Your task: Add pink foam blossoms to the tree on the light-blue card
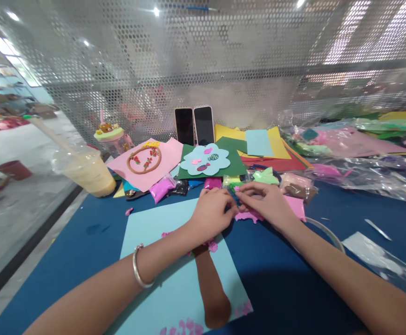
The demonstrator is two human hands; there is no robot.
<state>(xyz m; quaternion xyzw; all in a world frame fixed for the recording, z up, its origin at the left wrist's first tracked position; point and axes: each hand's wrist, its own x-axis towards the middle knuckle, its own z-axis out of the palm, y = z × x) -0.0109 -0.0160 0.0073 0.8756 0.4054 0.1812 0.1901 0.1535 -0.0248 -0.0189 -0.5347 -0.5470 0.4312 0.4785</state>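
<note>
Via head cam I saw a workshop: perforated metal screen (147, 60), grey floor (31, 204), windows (24, 70) at far L, craft tbl (73, 251) w/ colored paper (279, 148).

A ragged-edged pink clay sheet (249, 216) lies right of light-blue rectangular paper (171, 288) bearing a brown trunk-shaped piece (213, 288) and pink clay blossoms (213, 246).

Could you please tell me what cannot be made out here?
All in the head view:
What the left hand may hold: hidden behind the hand.
Light blue sheet: partly behind the left forearm, lower corner past the bottom edge.
Pink bit at the right hand: too small to tell its shape.
Clear bag: cut off at right.
</note>
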